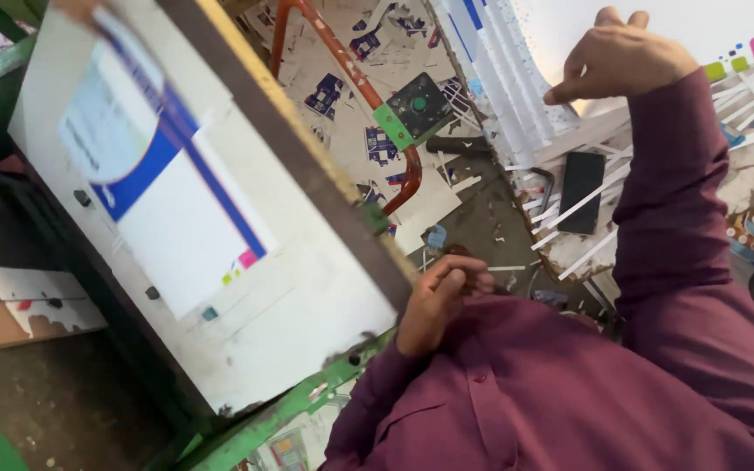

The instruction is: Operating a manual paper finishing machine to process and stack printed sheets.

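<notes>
A large white board (307,305) with a dark, yellow-edged rim slants across the left; a white sheet with blue printing (176,209) lies on it. My left hand (442,292) is at the board's lower right rim with its fingers curled in; nothing shows inside them. My right hand (621,57), in a maroon sleeve, reaches up to a stack of white sheets with blue stripes (503,78) and pinches the top sheet's edge between thumb and fingers.
An orange-red bent bar (351,74) carries a dark box with a green button (418,105). A black phone (580,192) lies among white paper strips (586,205). Printed scraps litter the floor. A green frame (281,410) runs under the board; cardboard (2,310) lies at left.
</notes>
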